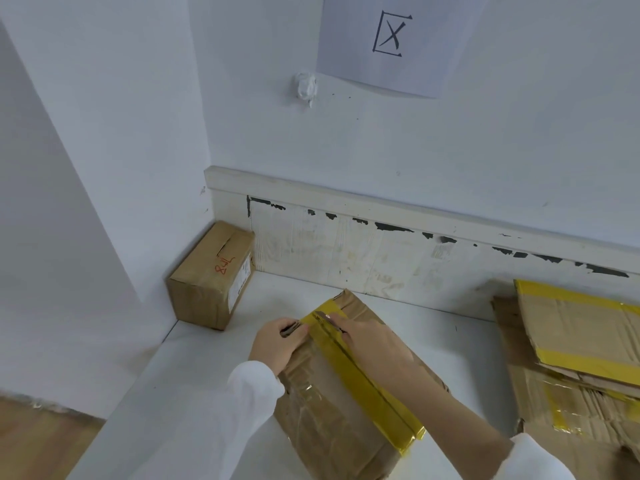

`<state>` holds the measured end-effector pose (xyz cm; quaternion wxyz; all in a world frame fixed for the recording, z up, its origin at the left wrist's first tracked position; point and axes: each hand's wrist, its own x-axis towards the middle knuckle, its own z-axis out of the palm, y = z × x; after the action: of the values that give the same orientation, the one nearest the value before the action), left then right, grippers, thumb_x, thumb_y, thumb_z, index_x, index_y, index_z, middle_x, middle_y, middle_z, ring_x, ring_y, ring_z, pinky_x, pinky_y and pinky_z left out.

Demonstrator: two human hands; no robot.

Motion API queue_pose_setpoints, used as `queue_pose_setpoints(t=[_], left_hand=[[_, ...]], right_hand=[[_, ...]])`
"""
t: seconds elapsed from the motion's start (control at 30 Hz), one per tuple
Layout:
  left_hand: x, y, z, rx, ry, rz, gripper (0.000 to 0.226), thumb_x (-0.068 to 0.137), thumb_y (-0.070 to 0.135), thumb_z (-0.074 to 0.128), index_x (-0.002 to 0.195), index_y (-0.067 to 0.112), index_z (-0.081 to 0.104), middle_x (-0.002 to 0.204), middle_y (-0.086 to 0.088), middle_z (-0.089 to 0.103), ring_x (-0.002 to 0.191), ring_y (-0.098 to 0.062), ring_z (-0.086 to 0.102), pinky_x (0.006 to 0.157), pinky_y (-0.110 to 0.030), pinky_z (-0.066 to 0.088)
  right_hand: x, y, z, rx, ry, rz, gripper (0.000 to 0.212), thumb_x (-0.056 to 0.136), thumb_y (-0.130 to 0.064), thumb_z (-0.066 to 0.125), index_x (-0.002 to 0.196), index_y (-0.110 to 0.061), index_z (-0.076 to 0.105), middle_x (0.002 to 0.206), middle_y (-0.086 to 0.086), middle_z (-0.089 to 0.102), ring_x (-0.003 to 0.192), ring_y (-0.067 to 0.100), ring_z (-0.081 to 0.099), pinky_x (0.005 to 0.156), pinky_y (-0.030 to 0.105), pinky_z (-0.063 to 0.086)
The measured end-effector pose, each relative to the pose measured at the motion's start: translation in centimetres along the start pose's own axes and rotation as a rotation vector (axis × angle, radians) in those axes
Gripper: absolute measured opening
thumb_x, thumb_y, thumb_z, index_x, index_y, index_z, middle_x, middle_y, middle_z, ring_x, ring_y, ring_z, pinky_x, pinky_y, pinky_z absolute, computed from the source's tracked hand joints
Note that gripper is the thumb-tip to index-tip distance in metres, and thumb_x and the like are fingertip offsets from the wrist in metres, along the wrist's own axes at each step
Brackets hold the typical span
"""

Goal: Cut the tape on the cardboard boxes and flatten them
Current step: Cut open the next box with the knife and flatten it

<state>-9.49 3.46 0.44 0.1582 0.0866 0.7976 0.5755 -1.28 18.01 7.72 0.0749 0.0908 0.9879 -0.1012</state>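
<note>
A crumpled cardboard box point(322, 420) lies on the white table point(194, 368), with a strip of yellow tape point(363, 379) running along its top seam. My right hand point(374, 344) rests on the box top and holds a small knife point(327, 318), its blade at the far end of the tape. The seam shows a dark slit along the tape behind the blade. My left hand point(280, 344) grips the box's far left edge, fingers curled over it.
A smaller sealed box point(211, 275) with red writing stands in the table's far left corner against the wall. At the right lies a stack of flattened cardboard point(581, 358) with yellow tape. A paper sign point(398, 39) hangs on the wall.
</note>
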Motion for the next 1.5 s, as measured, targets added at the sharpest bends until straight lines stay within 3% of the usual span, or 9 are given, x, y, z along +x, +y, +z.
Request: queue_pose_setpoints(t=[0.27,0.4,0.63,0.77,0.9,1.07,1.4,1.47,1.5], left_hand=[[0.2,-0.2,0.0,0.037,0.004,-0.002,0.016,0.087,0.035,0.062,0.08,0.024,0.069,0.079,0.001,0.07,0.079,-0.018,0.065,0.075,-0.032,0.05],[0.4,-0.3,-0.1,0.097,-0.011,-0.001,0.015,0.09,0.035,0.059,0.088,0.023,0.067,0.088,0.001,0.068,0.084,-0.017,0.063,0.078,-0.03,0.049],[0.5,-0.3,-0.1,0.136,-0.018,0.006,0.016,0.091,0.035,0.057,0.09,0.021,0.067,0.089,0.0,0.067,0.085,-0.016,0.062,0.074,-0.025,0.045],[0.5,-0.3,0.0,0.137,-0.011,0.007,0.014,0.091,0.035,0.058,0.089,0.023,0.065,0.087,0.004,0.066,0.084,-0.013,0.061,0.072,-0.024,0.042],[0.5,-0.2,0.0,0.148,-0.004,0.019,0.011,0.091,0.032,0.058,0.089,0.023,0.064,0.084,0.007,0.065,0.082,-0.011,0.06,0.068,-0.021,0.042],[0.4,0.1,-0.2,0.159,-0.018,0.042,0.015,0.092,0.029,0.058,0.092,0.015,0.066,0.087,-0.002,0.067,0.086,-0.018,0.061,0.081,-0.034,0.048],[0.2,0.7,-0.1,0.204,0.005,-0.003,0.019,0.093,0.026,0.056,0.098,0.01,0.067,0.087,-0.004,0.066,0.088,-0.024,0.061,0.083,-0.037,0.048],[-0.2,0.9,-0.1,0.196,0.036,-0.02,0.018,0.093,0.023,0.057,0.096,0.008,0.067,0.082,-0.002,0.064,0.087,-0.026,0.06,0.08,-0.034,0.047],[-0.7,0.9,-0.2,0.186,0.059,-0.031,0.016,0.093,0.022,0.058,0.094,0.008,0.067,0.081,-0.002,0.064,0.088,-0.027,0.061,0.078,-0.033,0.046]], right_hand=[[0.0,-0.7,0.0,-0.092,-0.012,-0.021,0.063,0.099,-0.004,0.034,0.146,-0.043,0.017,0.082,0.004,0.052,0.08,0.025,0.061,0.056,0.031,0.04],[-0.2,-1.8,-0.7,-0.242,-0.019,-0.04,0.067,0.091,0.007,0.038,0.147,-0.026,0.023,0.064,0.001,0.032,0.073,0.025,0.052,0.042,0.027,0.025],[-1.5,-1.8,-1.2,-0.361,-0.092,-0.072,0.054,0.091,0.009,0.04,0.139,-0.016,0.038,0.081,0.007,0.051,0.079,0.024,0.057,0.05,0.026,0.035],[-3.6,-0.5,-1.3,-0.402,-0.165,-0.071,0.048,0.093,0.008,0.039,0.135,-0.015,0.043,0.065,0.002,0.034,0.052,0.014,0.032,0.042,0.025,0.024],[-5.8,1.0,-1.6,-0.431,-0.211,-0.071,0.042,0.092,0.006,0.041,0.127,-0.016,0.052,0.066,0.001,0.036,0.052,0.014,0.035,0.039,0.025,0.025],[-9.4,2.7,-2.0,-0.425,-0.277,-0.059,0.048,0.084,0.012,0.043,0.122,-0.014,0.056,0.067,0.001,0.037,0.051,0.015,0.035,0.04,0.026,0.024],[-16.0,5.8,1.8,-0.228,-0.16,0.032,0.074,0.093,0.002,0.032,0.15,-0.032,0.001,0.068,0.004,0.018,0.05,0.02,0.022,0.044,0.03,0.019],[-16.9,6.4,3.1,-0.198,-0.011,0.087,0.084,0.075,-0.006,0.063,0.145,-0.038,0.03,0.067,0.003,0.014,0.043,0.023,0.018,0.039,0.027,0.017],[-17.6,6.7,3.4,-0.174,0.069,0.098,0.091,0.05,-0.008,0.079,0.131,-0.039,0.053,0.066,0.0,0.017,0.04,0.023,0.014,0.037,0.023,0.013]])
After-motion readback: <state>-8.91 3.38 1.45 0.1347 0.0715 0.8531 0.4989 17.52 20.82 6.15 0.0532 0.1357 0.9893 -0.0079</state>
